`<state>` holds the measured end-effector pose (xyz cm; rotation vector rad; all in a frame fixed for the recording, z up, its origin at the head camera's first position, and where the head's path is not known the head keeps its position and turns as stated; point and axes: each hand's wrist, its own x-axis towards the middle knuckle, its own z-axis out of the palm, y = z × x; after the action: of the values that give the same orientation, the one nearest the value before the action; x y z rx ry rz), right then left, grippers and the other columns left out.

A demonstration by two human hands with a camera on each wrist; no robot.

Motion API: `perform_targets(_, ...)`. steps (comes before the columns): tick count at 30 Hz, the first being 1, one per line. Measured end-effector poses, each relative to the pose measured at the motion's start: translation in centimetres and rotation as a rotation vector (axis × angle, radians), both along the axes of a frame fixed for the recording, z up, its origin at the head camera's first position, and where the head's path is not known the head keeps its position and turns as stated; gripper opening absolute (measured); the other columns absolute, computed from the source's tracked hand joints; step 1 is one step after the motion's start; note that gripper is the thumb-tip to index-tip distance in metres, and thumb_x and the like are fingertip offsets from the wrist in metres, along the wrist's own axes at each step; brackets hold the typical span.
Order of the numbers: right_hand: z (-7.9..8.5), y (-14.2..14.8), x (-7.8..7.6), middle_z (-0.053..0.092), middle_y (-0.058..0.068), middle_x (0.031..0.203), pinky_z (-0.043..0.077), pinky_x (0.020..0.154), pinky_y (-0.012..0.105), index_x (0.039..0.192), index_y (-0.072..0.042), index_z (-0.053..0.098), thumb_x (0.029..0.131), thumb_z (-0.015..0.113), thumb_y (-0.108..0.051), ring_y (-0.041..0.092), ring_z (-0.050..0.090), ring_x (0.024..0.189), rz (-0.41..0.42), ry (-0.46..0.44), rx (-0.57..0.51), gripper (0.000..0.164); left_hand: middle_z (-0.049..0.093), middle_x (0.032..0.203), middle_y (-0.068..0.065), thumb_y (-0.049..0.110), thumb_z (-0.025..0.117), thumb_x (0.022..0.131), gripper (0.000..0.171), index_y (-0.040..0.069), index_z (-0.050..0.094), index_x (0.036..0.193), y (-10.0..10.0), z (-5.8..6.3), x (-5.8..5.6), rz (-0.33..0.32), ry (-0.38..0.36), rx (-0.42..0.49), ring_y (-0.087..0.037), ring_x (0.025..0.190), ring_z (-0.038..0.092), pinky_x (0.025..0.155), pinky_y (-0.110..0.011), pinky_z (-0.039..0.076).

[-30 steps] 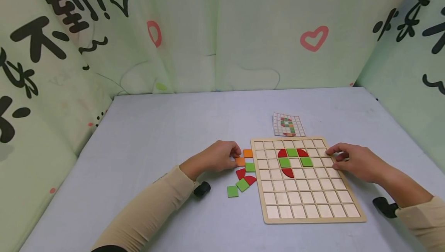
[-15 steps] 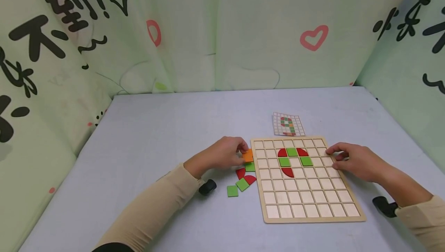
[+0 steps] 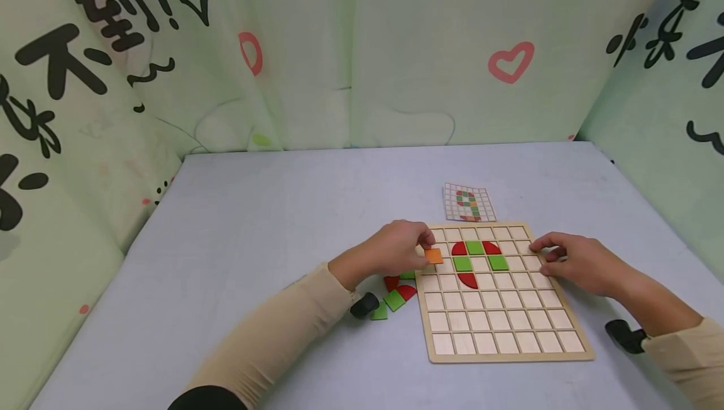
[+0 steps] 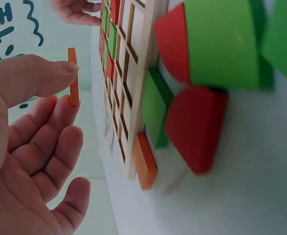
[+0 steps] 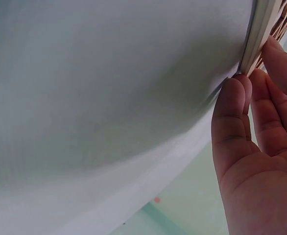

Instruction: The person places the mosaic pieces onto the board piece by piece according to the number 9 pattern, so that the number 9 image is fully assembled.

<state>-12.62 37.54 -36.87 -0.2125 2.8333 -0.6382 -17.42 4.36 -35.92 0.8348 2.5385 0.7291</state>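
Note:
My left hand pinches a square orange tile between thumb and fingertips, over the left columns of a wooden grid board. Seen from the left wrist, the orange tile stands edge-on, held up off the board. My right hand grips the board's right edge, thumb on the frame and fingers against its side. Red quarter-round tiles and green square tiles sit in several cells of the upper grid.
Left of the board lie loose green tiles and red quarter-round tiles, partly behind the left wrist. Another orange tile lies against the board's edge. A printed pattern card is behind the board. Green curtains surround the table.
My left hand has picked up an orange tile from beside the board and carried it right, over the grid's left side. My right hand stays at the board's edge.

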Motion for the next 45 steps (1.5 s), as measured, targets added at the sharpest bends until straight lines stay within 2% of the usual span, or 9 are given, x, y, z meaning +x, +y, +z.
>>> perform_targets(10,0.0,-0.2,0.0,0.065,0.019,0.102,0.049,0.076,0.047,0.118,0.002,0.062,0.086,0.074,-0.009,0.038,0.060,0.096,-0.002,-0.005,-0.005,0.036,0.066,0.105,0.011,0.023,0.075,0.091,0.031,0.013,0.066,0.118,2.9,0.3,0.5,-0.058,0.059,-0.034,-0.004,0.093,0.056,0.078,-0.015,0.044)
perform_targets(15,0.1,-0.2,0.1,0.065,0.019,0.102,0.049,0.076,0.047,0.117,0.002,0.062,0.086,0.074,-0.009,0.038,0.060,0.096,-0.004,-0.004,-0.005,0.035,0.065,0.105,0.013,0.021,0.071,0.093,0.027,0.015,0.066,0.118,3.7,0.3,0.6,-0.106,0.113,-0.044,-0.001,0.093,0.055,0.080,-0.016,0.042)
perform_targets(28,0.1,0.0,0.0,0.065,0.019,0.104,0.047,0.077,0.047,0.119,0.001,0.062,0.087,0.074,-0.011,0.039,0.059,0.098,0.002,-0.011,-0.001,0.036,0.064,0.106,0.014,0.021,0.070,0.093,0.029,0.016,0.067,0.121,5.6,0.0,1.0,-0.153,0.141,-0.045,0.001,0.093,0.054,0.080,-0.012,0.039)
perform_targets(35,0.1,0.0,0.0,0.064,0.021,0.105,0.048,0.078,0.050,0.120,0.002,0.061,0.087,0.074,-0.010,0.041,0.058,0.099,-0.009,-0.024,-0.002,0.038,0.064,0.105,0.018,0.022,0.072,0.091,0.029,0.019,0.067,0.119,6.6,0.1,1.4,-0.142,0.132,-0.064,0.004,0.094,0.054,0.079,-0.012,0.040)
perform_targets(45,0.2,0.0,0.0,0.065,0.020,0.105,0.049,0.078,0.050,0.119,0.002,0.061,0.087,0.074,-0.011,0.040,0.059,0.098,-0.001,-0.022,-0.001,0.037,0.063,0.102,0.020,0.025,0.073,0.091,0.030,0.020,0.067,0.120,7.9,-0.5,1.7,-0.131,0.115,-0.064,0.005,0.085,0.052,0.072,-0.010,0.038)
